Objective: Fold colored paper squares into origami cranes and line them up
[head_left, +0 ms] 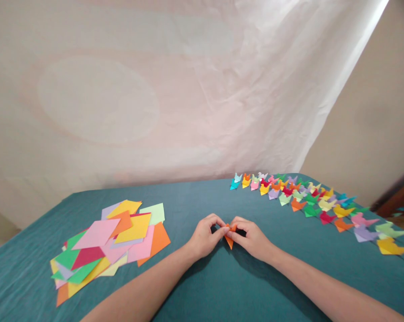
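Both my hands meet over the middle of the teal tablecloth (222,286). My left hand (205,236) and my right hand (252,237) pinch a small folded orange paper piece (229,240) between fingertips, its pointed tip hanging down toward the cloth. The fingers of both hands are curled closed on it. A loose pile of coloured square paper sheets (111,241) lies to the left of my left forearm.
Rows of several finished folded paper birds (309,201) in many colours run along the right side of the table to its right edge. A wrinkled pale sheet (155,89) hangs behind the table. A beige wall (372,125) stands at right.
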The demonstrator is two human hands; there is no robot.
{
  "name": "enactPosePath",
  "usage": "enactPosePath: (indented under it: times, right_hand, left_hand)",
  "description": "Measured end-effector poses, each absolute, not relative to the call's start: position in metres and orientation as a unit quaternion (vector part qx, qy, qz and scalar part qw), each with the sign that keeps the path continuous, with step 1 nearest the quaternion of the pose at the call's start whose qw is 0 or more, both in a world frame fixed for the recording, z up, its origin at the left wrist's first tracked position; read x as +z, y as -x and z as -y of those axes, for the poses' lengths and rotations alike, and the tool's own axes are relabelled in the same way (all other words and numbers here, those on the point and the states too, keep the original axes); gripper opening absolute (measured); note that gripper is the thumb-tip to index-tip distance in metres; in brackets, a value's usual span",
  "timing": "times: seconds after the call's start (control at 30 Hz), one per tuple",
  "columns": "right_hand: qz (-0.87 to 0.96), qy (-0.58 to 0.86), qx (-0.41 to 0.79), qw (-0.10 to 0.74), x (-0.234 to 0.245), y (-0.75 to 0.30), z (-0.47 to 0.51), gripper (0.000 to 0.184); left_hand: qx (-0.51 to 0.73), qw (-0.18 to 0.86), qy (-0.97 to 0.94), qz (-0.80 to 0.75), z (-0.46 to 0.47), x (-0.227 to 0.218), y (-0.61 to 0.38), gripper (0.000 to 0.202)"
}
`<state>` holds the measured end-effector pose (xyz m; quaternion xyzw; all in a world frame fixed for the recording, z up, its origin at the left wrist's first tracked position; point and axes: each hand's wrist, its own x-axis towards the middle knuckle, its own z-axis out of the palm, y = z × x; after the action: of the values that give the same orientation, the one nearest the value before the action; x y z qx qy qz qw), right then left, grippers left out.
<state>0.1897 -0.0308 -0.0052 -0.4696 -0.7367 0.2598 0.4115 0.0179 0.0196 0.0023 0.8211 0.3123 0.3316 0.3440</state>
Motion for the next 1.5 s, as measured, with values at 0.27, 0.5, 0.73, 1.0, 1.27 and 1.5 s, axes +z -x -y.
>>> enactPosePath:
  times: [0.27,0.5,0.73,1.0,1.27,1.5]
  right_hand:
    - [0.714,0.49,0.29,0.407,-0.004,-0.1929,0.0306,0.028]
    - [0.712,0.492,0.3,0.4,-0.0061,-0.1955,0.0292,0.031]
    - [0.713,0.492,0.307,0.394,-0.0063,-0.197,0.0288,0.032]
    - [0.702,0.499,0.319,0.395,-0.0056,-0.1983,0.0288,0.031]
    - [0.696,0.5,0.321,0.402,-0.0073,-0.1985,0.0277,0.031]
    - [0.691,0.508,0.321,0.402,-0.0069,-0.1985,0.0278,0.032]
  left_hand:
    - [0.335,0.335,-0.824,-0.31,-0.0192,0.0027,-0.0177,0.012]
    - [0.341,0.332,-0.826,-0.303,-0.0187,0.0034,-0.0182,0.011]
    - [0.344,0.327,-0.826,-0.303,-0.0183,0.0032,-0.0192,0.011]
    - [0.347,0.34,-0.819,-0.305,-0.0211,0.0032,-0.0179,0.014]
    - [0.344,0.353,-0.812,-0.311,-0.022,0.0015,-0.0182,0.017]
    - [0.344,0.359,-0.809,-0.313,-0.0219,0.001,-0.0187,0.017]
